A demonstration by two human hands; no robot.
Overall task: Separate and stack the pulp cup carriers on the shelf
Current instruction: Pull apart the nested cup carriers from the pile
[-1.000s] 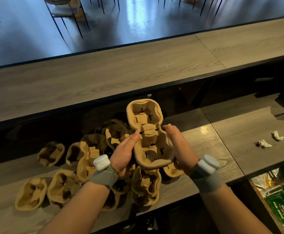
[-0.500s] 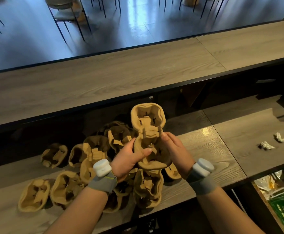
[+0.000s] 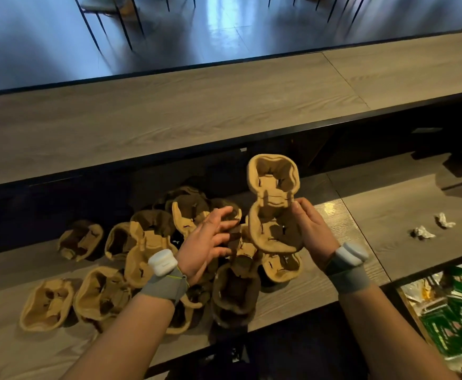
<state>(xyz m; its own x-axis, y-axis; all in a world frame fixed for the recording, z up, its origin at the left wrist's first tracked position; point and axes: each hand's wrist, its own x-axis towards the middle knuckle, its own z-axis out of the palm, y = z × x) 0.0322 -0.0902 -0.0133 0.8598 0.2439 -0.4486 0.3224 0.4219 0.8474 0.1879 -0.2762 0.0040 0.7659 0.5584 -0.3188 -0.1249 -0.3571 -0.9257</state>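
Now our right hand [image 3: 310, 229] grips a pulp carrier [image 3: 275, 207] above the shelf [image 3: 342, 223] pile, left hand [image 3: 207, 245] spread wide, empty.

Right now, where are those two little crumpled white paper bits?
In the head view, the two crumpled white paper scraps lie on the lower wooden shelf at the right, beyond the right hand and apart from the carrier pile.

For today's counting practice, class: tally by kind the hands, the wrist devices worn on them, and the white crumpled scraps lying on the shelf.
Hands: 2
Wrist devices: 2
White crumpled scraps: 2
Total: 6
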